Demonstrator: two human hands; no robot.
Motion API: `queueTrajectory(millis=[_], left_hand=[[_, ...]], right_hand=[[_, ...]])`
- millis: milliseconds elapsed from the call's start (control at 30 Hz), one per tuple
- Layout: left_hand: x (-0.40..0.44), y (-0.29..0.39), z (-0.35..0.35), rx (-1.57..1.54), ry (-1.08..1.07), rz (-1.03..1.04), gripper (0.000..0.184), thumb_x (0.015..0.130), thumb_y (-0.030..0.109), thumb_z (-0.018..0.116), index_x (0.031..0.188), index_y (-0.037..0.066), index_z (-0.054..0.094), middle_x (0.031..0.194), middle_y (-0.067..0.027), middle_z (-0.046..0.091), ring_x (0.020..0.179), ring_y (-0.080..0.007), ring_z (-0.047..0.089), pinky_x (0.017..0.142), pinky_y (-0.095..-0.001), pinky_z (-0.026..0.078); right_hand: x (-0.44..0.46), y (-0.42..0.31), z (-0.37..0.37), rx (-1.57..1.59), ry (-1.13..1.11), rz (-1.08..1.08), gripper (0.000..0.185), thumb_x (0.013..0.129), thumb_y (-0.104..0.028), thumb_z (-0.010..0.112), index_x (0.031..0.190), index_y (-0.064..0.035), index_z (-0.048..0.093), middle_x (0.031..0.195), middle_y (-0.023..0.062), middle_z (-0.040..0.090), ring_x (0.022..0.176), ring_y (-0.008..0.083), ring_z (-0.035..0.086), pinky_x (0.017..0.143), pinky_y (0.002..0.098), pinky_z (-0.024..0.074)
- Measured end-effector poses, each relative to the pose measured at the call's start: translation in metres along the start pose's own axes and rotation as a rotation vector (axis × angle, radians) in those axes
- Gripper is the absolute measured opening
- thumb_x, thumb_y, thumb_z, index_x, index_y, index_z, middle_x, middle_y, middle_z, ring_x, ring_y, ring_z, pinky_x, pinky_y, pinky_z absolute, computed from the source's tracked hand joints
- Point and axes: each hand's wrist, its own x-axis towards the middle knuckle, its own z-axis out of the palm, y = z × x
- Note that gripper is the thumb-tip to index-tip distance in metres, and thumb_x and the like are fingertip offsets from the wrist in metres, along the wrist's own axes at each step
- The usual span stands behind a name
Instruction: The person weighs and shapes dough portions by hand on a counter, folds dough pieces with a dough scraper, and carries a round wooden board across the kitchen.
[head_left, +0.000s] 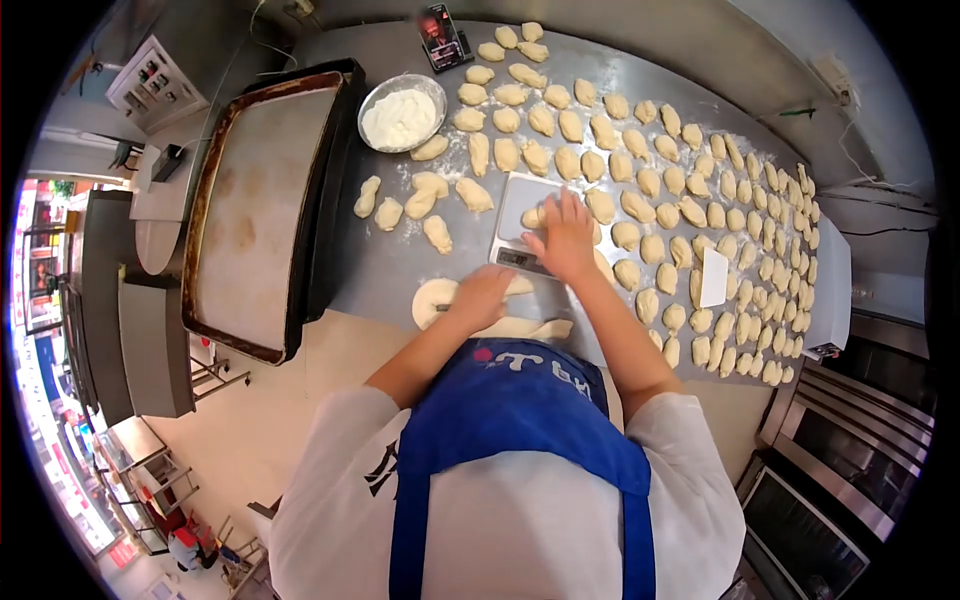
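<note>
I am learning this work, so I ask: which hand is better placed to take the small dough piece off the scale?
Right, I would judge: the right hand is over the scale, close by the small dough piece, while the left hand is off the scale, at the larger dough.

The splayed right hand [566, 238] lies beyond the left hand [484, 298].
</note>
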Motion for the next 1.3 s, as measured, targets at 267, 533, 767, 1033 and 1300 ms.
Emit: queueTrajectory(millis=[267, 533, 767, 1033, 1300], left_hand=[[-0.007, -0.026, 0.001, -0.170, -0.039, -0.175, 0.036, 0.077, 0.032, 0.068, 0.100, 0.006, 0.057, 0.097, -0.0166, 0.064, 0.094, -0.0350, 0.060, 0.080, -0.0439, 0.046], [0.015, 0.010, -0.025, 0.022, -0.451, -0.048, 0.049, 0.064, 0.039, 0.072, 0.101, 0.008, 0.062, 0.094, -0.0167, 0.066, 0.091, -0.0354, 0.062, 0.079, -0.0430, 0.049], [0.018, -0.005, 0.002, -0.146, -0.436, 0.045, 0.042, 0.064, 0.030, 0.070, 0.099, 0.006, 0.065, 0.096, -0.0173, 0.066, 0.091, -0.0341, 0.062, 0.079, -0.0408, 0.049], [0.018, 0.002, -0.008, -0.305, -0.405, -0.034, 0.041, 0.068, 0.029, 0.068, 0.102, 0.006, 0.063, 0.094, -0.0178, 0.066, 0.089, -0.0332, 0.062, 0.079, -0.0393, 0.049], [0.034, 0.014, 0.002, -0.379, 0.040, -0.117, 0.053, 0.075, 0.030, 0.071, 0.118, 0.003, 0.054, 0.112, -0.0169, 0.061, 0.089, -0.0293, 0.064, 0.078, -0.0382, 0.051]], right_hand=[[-0.064, -0.034, 0.023, 0.266, -0.376, -0.173, 0.036, 0.076, -0.020, 0.064, 0.109, -0.0083, 0.055, 0.099, 0.0180, 0.063, 0.097, 0.0335, 0.060, 0.080, 0.0440, 0.0472], [-0.072, -0.038, -0.006, 0.087, -0.558, 0.025, 0.021, 0.070, -0.023, 0.068, 0.084, -0.0091, 0.064, 0.076, 0.0141, 0.066, 0.078, 0.0311, 0.065, 0.069, 0.0434, 0.0516], [-0.083, -0.004, -0.041, 0.500, -0.608, 0.168, 0.030, 0.070, -0.023, 0.070, 0.093, -0.0033, 0.070, 0.083, 0.0167, 0.068, 0.077, 0.0280, 0.067, 0.071, 0.0365, 0.0521], [-0.082, -0.004, -0.029, 0.746, -0.550, 0.351, 0.022, 0.076, -0.016, 0.072, 0.090, 0.0008, 0.070, 0.072, 0.0077, 0.068, 0.065, 0.0125, 0.062, 0.062, 0.0269, 0.0492], [-0.002, 0.025, -0.010, 0.098, 0.158, -0.008, 0.028, 0.083, -0.018, 0.063, 0.107, -0.0028, 0.061, 0.093, 0.0148, 0.065, 0.080, 0.0313, 0.063, 0.072, 0.0374, 0.0500]])
